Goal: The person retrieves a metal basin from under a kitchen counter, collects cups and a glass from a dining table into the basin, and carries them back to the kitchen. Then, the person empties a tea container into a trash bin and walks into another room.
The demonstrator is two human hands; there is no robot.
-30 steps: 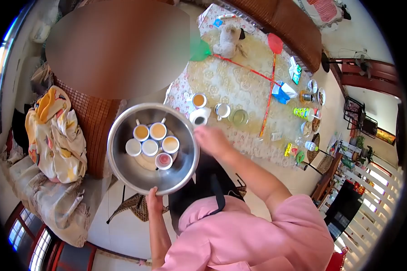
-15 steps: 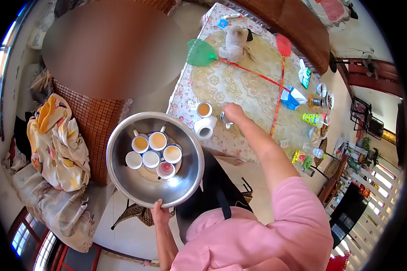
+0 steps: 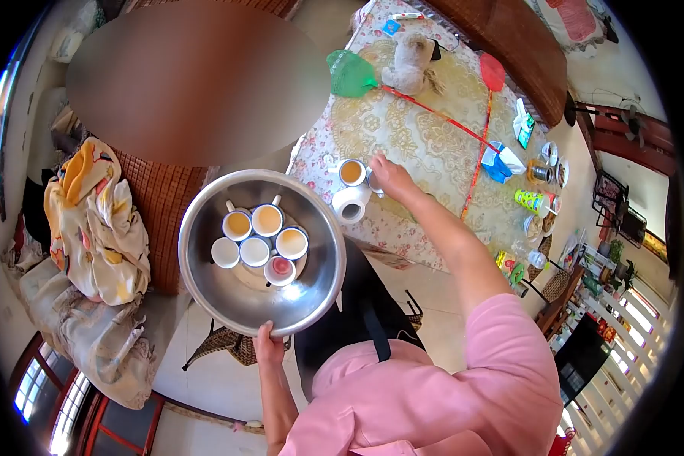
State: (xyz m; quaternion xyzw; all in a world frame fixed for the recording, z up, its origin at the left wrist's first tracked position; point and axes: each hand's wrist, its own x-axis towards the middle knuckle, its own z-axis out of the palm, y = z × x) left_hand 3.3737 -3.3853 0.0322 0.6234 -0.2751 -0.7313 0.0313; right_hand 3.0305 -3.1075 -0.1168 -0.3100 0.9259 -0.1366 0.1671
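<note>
My left hand [image 3: 267, 346] grips the near rim of a wide steel basin [image 3: 205, 304], fingers hidden beneath it. Inside the basin stand several white mugs with dark rims, some holding yellowish liquid; one mug [image 3: 280, 270] has a reddish inside. On the table, my right hand [image 3: 394, 178] is closed on a white mug [image 3: 375, 183], mostly covered by the fingers. Just left of that mug is another mug [image 3: 352, 172] with amber liquid. A white vessel with a dark opening [image 3: 350, 210] stands on the near side of both.
The table [image 3: 387, 137] has a patterned cover. On it lie a green net [image 3: 351, 74], a red net [image 3: 492, 72], a plush-looking grey thing [image 3: 410, 61] and a blue-white packet [image 3: 501, 162]. Cups and bowls line the right edge. A bundled cloth [image 3: 99, 228] rests on the left seat.
My right hand has moved the mug left, close beside the mug with amber liquid. The view has shifted slightly. My left hand still grips the basin.
</note>
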